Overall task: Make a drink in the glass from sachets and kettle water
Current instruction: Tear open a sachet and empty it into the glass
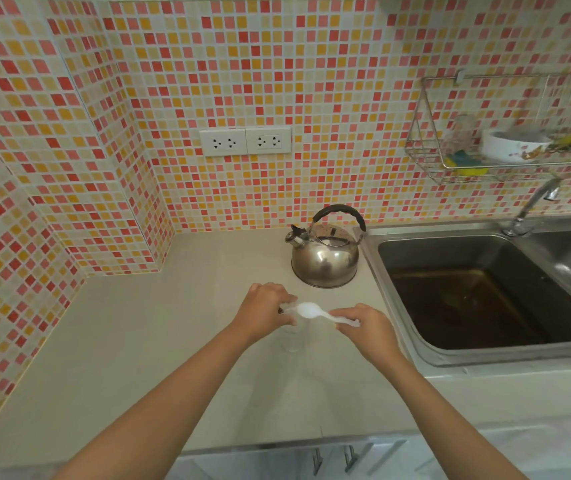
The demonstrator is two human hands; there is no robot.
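Note:
A clear glass (291,339) stands on the pale counter (159,344), partly hidden under my hands. My left hand (264,311) hovers at its rim, fingers pinched on a thin pale strip with a dark end, which looks like a sachet (286,309). My right hand (367,329) grips the handle of a white plastic spoon (309,310), held level with its bowl over the glass and touching the strip's end. The steel kettle (325,252) with a black handle sits just behind the glass, spout pointing left.
A steel sink (485,292) with a tap (533,206) lies right of the kettle. A wire rack (485,168) on the tiled wall holds a bowl and sponges. Two wall sockets (245,142) sit above the counter. Cupboard handles (332,459) show below the front edge.

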